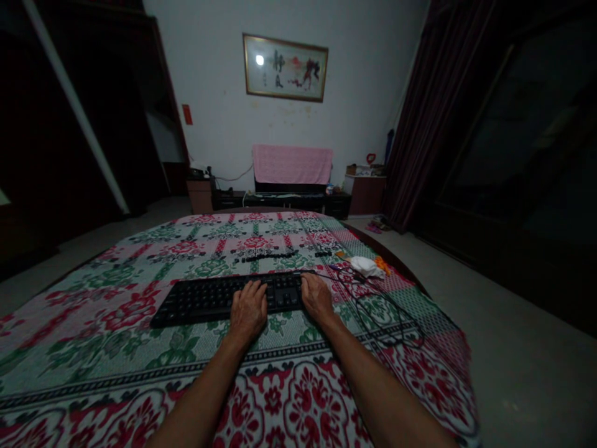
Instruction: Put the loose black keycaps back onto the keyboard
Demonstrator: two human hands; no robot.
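Observation:
A black keyboard [205,300] lies on a bed covered with a red, green and white flowered cloth [116,348]. My left hand [248,311] rests palm down on the keyboard's right half, its fingers bent onto the keys. My right hand [316,297] sits at the keyboard's right end, fingers curled over its edge. Beyond the keyboard lies a row of loose black keycaps [268,256], and a shorter group of keycaps [323,254] is to its right. The keyboard's black cable [387,317] loops across the cloth to the right.
A white crumpled cloth [366,266] and a small orange thing [382,265] lie right of the keycaps. The bed's right edge drops to a grey floor [513,348]. Far off stand a low cabinet with a pink cloth [292,164] and a framed picture [285,67].

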